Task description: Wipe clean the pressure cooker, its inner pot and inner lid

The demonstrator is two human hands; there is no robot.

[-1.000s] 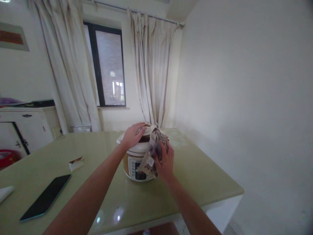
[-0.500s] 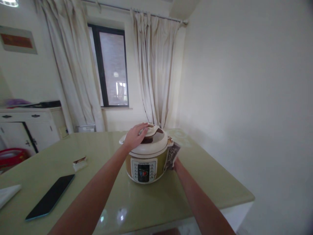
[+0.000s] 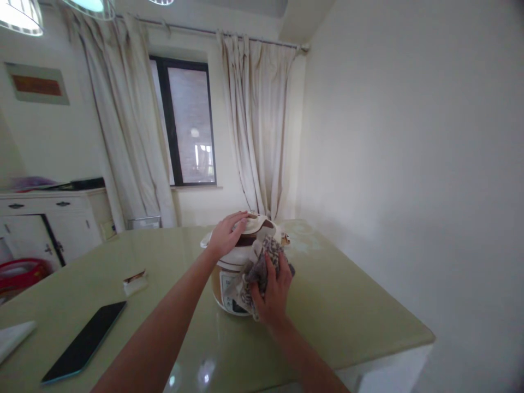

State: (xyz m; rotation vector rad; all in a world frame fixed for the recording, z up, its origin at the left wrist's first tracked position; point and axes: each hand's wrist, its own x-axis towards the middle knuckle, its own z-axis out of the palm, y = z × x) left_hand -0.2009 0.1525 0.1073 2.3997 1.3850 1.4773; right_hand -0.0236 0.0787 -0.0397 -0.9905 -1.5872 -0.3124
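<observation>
A white-and-gold electric pressure cooker [image 3: 216, 281] stands upright on the table, its control panel facing me and partly covered. My left hand [image 3: 227, 234] lies on top of its lid, fingers stretched out against the lid handle [image 3: 257, 221]. With bent, spread fingers, my right hand [image 3: 273, 292] presses a crumpled grey-and-white patterned cloth [image 3: 262, 267] against the cooker's front right side. The cloth hides much of the panel and part of the lid's rim.
On the pale green tabletop [image 3: 180, 333] at the left lie a dark phone-like slab [image 3: 85, 341], a small white packet [image 3: 135, 282] and a white object [image 3: 14, 338]. A plain wall [image 3: 388, 164] bounds the right side; curtains [image 3: 262, 120] hang behind.
My right hand has brought the cloth from the cooker's right side round to its front, now covering part of the panel. My left hand stays on the lid. The view has tilted slightly upward.
</observation>
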